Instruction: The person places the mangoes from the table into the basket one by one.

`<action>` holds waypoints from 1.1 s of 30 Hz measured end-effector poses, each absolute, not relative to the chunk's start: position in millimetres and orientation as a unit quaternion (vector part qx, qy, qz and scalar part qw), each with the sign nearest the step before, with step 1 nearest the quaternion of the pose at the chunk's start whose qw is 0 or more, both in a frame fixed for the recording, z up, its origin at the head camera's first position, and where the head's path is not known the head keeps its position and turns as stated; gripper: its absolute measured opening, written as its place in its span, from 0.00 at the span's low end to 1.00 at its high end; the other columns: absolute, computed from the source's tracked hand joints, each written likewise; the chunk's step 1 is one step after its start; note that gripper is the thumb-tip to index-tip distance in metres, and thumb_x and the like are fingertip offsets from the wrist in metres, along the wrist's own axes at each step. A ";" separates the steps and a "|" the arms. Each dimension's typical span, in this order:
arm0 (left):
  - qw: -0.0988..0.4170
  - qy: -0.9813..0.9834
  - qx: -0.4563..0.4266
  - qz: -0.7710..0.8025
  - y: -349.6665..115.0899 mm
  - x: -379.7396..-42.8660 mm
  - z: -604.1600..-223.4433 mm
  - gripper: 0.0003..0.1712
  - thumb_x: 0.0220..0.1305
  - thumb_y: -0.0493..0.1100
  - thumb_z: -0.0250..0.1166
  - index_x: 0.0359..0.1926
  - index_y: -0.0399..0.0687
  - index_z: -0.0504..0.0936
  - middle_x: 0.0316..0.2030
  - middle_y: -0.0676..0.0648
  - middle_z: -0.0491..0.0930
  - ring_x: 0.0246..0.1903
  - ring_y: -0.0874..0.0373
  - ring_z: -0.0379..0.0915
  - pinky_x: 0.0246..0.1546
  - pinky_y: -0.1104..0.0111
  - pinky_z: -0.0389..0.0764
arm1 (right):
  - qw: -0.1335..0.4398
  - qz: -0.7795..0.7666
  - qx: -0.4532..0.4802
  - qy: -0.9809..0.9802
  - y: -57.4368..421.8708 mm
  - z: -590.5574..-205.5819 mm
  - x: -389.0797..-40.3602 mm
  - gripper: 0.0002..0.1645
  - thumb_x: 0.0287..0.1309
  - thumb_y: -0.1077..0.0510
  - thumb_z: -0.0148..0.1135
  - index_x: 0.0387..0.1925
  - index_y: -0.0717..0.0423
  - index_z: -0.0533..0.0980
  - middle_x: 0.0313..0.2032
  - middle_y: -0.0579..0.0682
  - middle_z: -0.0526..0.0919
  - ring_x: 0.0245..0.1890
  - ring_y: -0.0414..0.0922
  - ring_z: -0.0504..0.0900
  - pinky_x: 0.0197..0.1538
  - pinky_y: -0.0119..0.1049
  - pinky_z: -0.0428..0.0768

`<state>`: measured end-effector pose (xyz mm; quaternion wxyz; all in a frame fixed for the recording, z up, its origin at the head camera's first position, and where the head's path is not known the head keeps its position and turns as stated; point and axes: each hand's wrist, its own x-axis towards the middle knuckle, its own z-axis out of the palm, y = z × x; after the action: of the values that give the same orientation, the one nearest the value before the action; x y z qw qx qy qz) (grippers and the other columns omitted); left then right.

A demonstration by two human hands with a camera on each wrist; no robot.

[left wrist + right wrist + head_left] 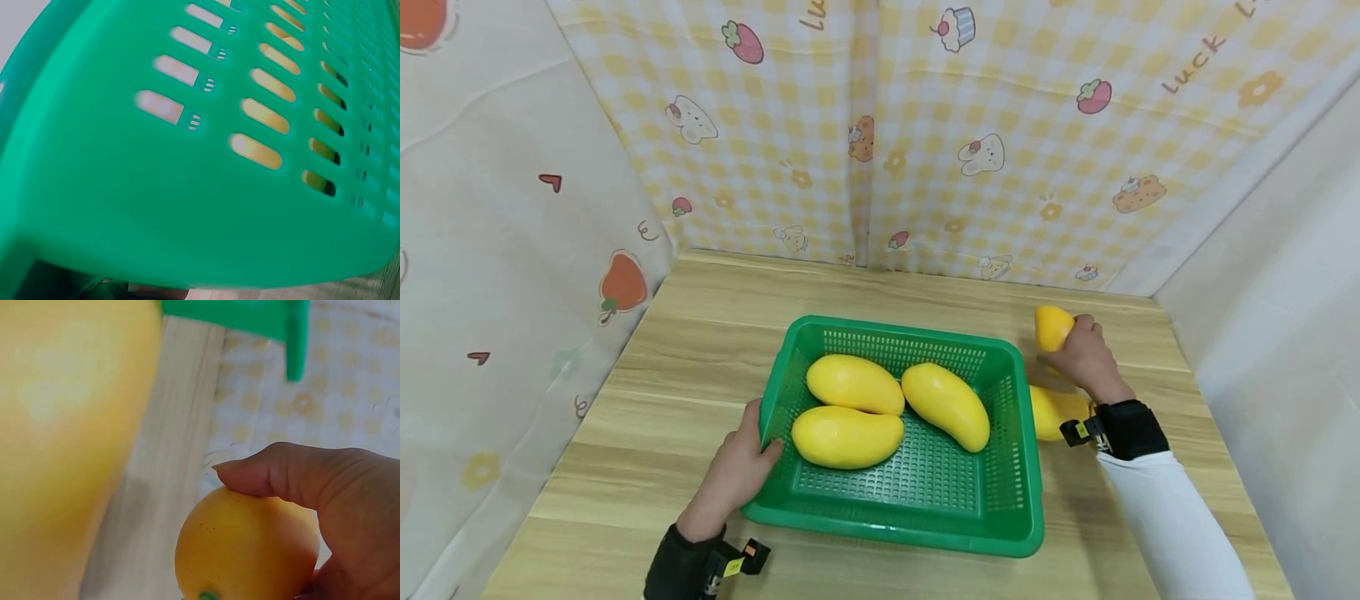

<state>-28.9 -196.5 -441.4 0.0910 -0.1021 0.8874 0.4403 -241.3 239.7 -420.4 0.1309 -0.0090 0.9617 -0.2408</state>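
Note:
A green plastic basket [887, 533] with slotted walls sits mid-table, holding a mango [855, 384] at upper left, another mango [847, 437] below it and a third mango [946, 406] on the right. My left hand [741, 462] grips the basket's left rim, thumb over the inside edge. Beyond the basket's right side, my right hand [1084, 357] holds a mango [244, 550] with the thumb across its top; its stem end shows in the right wrist view. Nearer me, a mango [1056, 412] lies against the basket's right side, partly hidden by it and my right wrist.
The wooden table [715, 308] meets a yellow checked cloth [917, 183] at the back. White cloth walls [1285, 225] stand on the right and left. In the left wrist view, the basket's slotted wall [156, 206] fills most of the picture.

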 end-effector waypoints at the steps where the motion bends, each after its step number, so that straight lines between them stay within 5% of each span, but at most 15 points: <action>1: 0.092 0.887 -0.102 0.440 -196.7 -29.0 -441.3 0.34 0.65 0.32 0.55 0.67 0.34 0.51 0.38 0.34 0.80 0.29 0.50 0.78 0.26 0.60 0.77 | 0.124 -0.246 -0.011 0.961 237.8 -416.9 -238.6 0.52 0.51 0.52 0.65 0.61 0.78 0.45 0.45 0.74 0.61 0.36 0.64 0.70 0.36 0.51 0.72; 11: 0.091 0.889 -0.099 0.437 -197.4 -29.2 -442.9 0.33 0.65 0.32 0.55 0.68 0.35 0.51 0.39 0.33 0.79 0.30 0.50 0.78 0.26 0.60 0.77 | 0.053 -0.262 -0.076 0.961 224.4 -391.9 -215.4 0.52 0.51 0.56 0.69 0.64 0.75 0.46 0.40 0.72 0.71 0.33 0.61 0.75 0.31 0.47 0.74; 19: 0.091 0.886 -0.100 0.444 -196.1 -29.1 -441.7 0.32 0.66 0.32 0.54 0.67 0.35 0.52 0.36 0.35 0.79 0.28 0.50 0.77 0.24 0.62 0.75 | 0.016 -0.249 -0.150 0.957 210.2 -386.6 -199.5 0.48 0.59 0.54 0.66 0.64 0.75 0.47 0.41 0.71 0.69 0.30 0.59 0.75 0.30 0.47 0.75; 26: 0.088 0.885 -0.100 0.447 -196.0 -29.0 -443.1 0.32 0.66 0.32 0.54 0.68 0.36 0.52 0.34 0.36 0.79 0.26 0.52 0.77 0.23 0.63 0.74 | -0.068 -0.232 -0.221 0.945 202.0 -395.6 -197.1 0.44 0.60 0.61 0.64 0.63 0.78 0.49 0.45 0.75 0.64 0.37 0.63 0.67 0.40 0.56 0.70; 33: 0.086 0.884 -0.098 0.449 -196.5 -29.3 -442.5 0.33 0.65 0.32 0.54 0.68 0.35 0.52 0.34 0.36 0.79 0.27 0.51 0.77 0.23 0.63 0.75 | -0.092 -0.193 -0.262 0.941 195.3 -396.1 -191.0 0.43 0.59 0.64 0.63 0.65 0.74 0.49 0.43 0.74 0.64 0.35 0.63 0.66 0.35 0.53 0.70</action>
<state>-29.3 -196.5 -442.5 0.0856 -0.0981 0.8839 0.4491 -191.0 195.3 -396.1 -0.0920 -0.2617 0.9413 -0.1925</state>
